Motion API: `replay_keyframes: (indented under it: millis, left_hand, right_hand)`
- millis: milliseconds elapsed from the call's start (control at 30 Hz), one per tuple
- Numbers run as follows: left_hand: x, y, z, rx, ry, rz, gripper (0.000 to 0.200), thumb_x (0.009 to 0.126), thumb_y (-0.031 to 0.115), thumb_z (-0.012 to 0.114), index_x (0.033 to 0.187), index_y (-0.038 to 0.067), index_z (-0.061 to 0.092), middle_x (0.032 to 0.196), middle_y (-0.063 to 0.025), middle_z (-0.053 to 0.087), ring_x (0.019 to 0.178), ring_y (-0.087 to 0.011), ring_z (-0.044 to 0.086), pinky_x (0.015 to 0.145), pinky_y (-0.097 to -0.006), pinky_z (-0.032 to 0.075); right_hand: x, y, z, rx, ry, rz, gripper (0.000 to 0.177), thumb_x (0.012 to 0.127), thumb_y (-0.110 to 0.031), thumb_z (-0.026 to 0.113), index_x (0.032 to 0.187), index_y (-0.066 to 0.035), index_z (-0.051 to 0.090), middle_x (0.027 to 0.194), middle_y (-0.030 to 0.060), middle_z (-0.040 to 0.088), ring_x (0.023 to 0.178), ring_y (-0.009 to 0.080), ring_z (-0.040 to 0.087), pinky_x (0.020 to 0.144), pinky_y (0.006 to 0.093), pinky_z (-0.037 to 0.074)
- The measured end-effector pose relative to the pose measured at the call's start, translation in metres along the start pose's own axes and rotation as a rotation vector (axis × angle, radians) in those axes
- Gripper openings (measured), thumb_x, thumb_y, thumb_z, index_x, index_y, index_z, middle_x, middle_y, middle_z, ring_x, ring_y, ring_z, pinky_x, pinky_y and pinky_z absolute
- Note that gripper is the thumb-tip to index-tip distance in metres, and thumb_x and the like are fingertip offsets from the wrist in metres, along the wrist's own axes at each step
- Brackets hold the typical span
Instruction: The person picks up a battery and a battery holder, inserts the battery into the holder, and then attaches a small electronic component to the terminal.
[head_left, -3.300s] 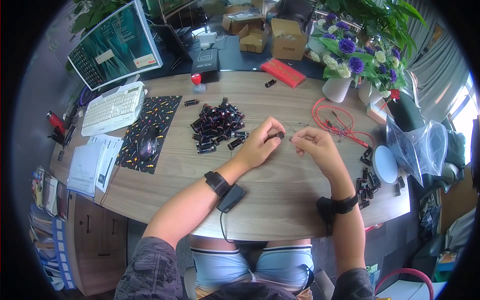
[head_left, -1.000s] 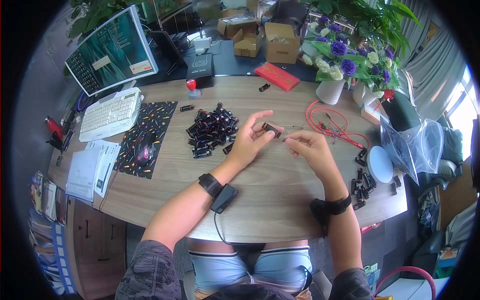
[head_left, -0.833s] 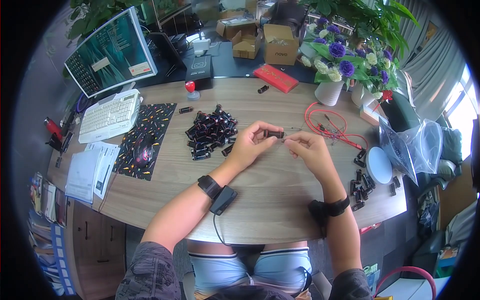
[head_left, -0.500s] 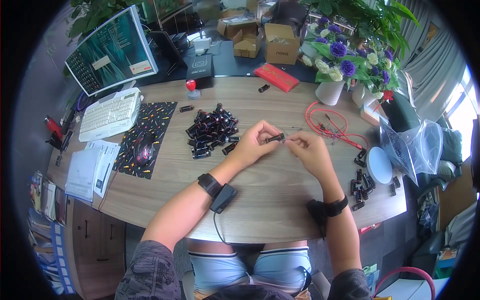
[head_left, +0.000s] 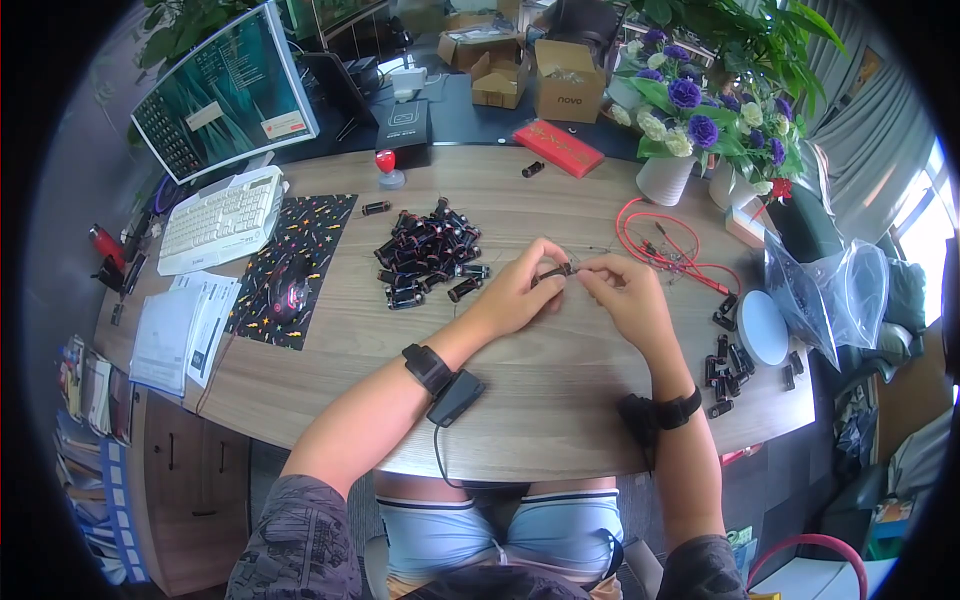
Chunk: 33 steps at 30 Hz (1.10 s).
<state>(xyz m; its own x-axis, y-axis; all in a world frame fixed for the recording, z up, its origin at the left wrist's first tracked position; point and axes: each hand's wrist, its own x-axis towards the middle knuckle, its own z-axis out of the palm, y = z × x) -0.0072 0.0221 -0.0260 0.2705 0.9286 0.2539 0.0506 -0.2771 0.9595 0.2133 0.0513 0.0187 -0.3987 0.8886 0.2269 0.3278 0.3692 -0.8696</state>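
Observation:
Over the middle of the desk, my left hand [head_left: 520,288] has its thumb and fingers closed on a small black cylindrical part [head_left: 557,271]. My right hand [head_left: 628,297] meets it from the right, thumb and forefinger pinched at the part's near end. Whatever lies between those right fingertips is too small to make out. A heap of similar black cylindrical parts [head_left: 428,250] lies left of my left hand. Thin wire-like pieces [head_left: 680,262] lie beyond my right hand, near a coiled red cable [head_left: 622,232].
More black parts [head_left: 728,372] lie at the right beside a pale round lid-like disc [head_left: 762,328] and a clear plastic bag [head_left: 835,300]. A keyboard [head_left: 222,220], mouse [head_left: 290,292] and papers [head_left: 180,330] occupy the left. Flower pots [head_left: 664,182] and a red packet [head_left: 558,148] stand behind.
The black part has turned slightly in my left fingers, and both hands stay close together. My head view has shifted a little; the heap looks the same.

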Motion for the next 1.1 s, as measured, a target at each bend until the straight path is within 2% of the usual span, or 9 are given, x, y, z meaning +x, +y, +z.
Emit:
replay_keyframes:
  millis: [67, 167, 300, 600, 700, 833, 1100]
  left_hand:
    - [0.001, -0.007, 0.000, 0.029, 0.001, 0.052, 0.019, 0.107, 0.016, 0.060, 0.123, 0.005, 0.055, 0.087, -0.0025, 0.067, 0.071, -0.0080, 0.054, 0.067, -0.0244, 0.045]
    - [0.004, -0.011, 0.000, 0.178, 0.088, 0.181, 0.020, 0.106, 0.015, 0.061, 0.121, 0.003, 0.058, 0.094, -0.0031, 0.067, 0.078, -0.0082, 0.056, 0.072, -0.0257, 0.046]
    - [0.004, -0.010, 0.002, 0.152, 0.160, 0.129, 0.020, 0.104, 0.015, 0.062, 0.119, 0.001, 0.060, 0.098, -0.0046, 0.067, 0.083, -0.0087, 0.058, 0.075, -0.0273, 0.047]
    - [0.000, -0.004, 0.005, 0.270, 0.134, 0.163, 0.024, 0.103, 0.012, 0.065, 0.124, 0.004, 0.057, 0.099, -0.0040, 0.067, 0.081, -0.0069, 0.057, 0.073, -0.0253, 0.047]
    - [-0.002, 0.004, 0.006, 0.162, 0.071, 0.060, 0.029, 0.101, 0.010, 0.069, 0.125, 0.005, 0.054, 0.094, 0.0003, 0.064, 0.076, -0.0038, 0.053, 0.067, -0.0230, 0.043]
    - [0.001, -0.006, 0.006, 0.100, 0.076, 0.089, 0.032, 0.099, 0.009, 0.071, 0.126, 0.007, 0.052, 0.087, 0.0050, 0.059, 0.072, -0.0017, 0.048, 0.063, -0.0225, 0.039]
    - [0.000, 0.001, 0.005, 0.167, 0.063, 0.061, 0.033, 0.100, 0.009, 0.071, 0.127, 0.008, 0.052, 0.084, 0.0065, 0.054, 0.073, -0.0016, 0.047, 0.063, -0.0228, 0.038]
  right_hand:
    - [0.000, -0.001, 0.000, -0.001, -0.001, -0.011, 0.019, 0.098, -0.012, 0.077, 0.110, 0.003, 0.078, 0.080, 0.0001, 0.070, 0.071, 0.0064, 0.059, 0.065, 0.0245, 0.047]
    - [0.000, -0.001, -0.001, -0.005, 0.002, -0.030, 0.019, 0.098, -0.012, 0.077, 0.110, 0.003, 0.078, 0.081, 0.0006, 0.070, 0.072, 0.0069, 0.060, 0.066, 0.0248, 0.048]
    - [0.000, -0.001, -0.001, -0.022, 0.008, -0.062, 0.019, 0.098, -0.011, 0.077, 0.110, 0.003, 0.078, 0.081, 0.0015, 0.071, 0.073, 0.0077, 0.061, 0.067, 0.0254, 0.049]
    - [0.000, 0.000, 0.003, -0.029, 0.008, -0.087, 0.017, 0.096, -0.011, 0.078, 0.105, 0.003, 0.078, 0.081, 0.0024, 0.071, 0.073, 0.0085, 0.061, 0.068, 0.0263, 0.050]
    - [0.001, 0.001, 0.002, -0.034, 0.004, -0.076, 0.017, 0.096, -0.011, 0.078, 0.105, 0.003, 0.078, 0.081, 0.0020, 0.071, 0.073, 0.0081, 0.061, 0.067, 0.0261, 0.049]
    - [0.001, 0.002, 0.001, -0.040, -0.004, -0.050, 0.016, 0.097, -0.011, 0.078, 0.104, 0.003, 0.078, 0.081, 0.0010, 0.071, 0.072, 0.0070, 0.059, 0.065, 0.0251, 0.048]
    - [0.002, 0.005, 0.000, 0.031, -0.031, 0.021, 0.016, 0.098, -0.012, 0.079, 0.104, 0.003, 0.077, 0.081, -0.0006, 0.070, 0.071, 0.0053, 0.059, 0.064, 0.0234, 0.046]
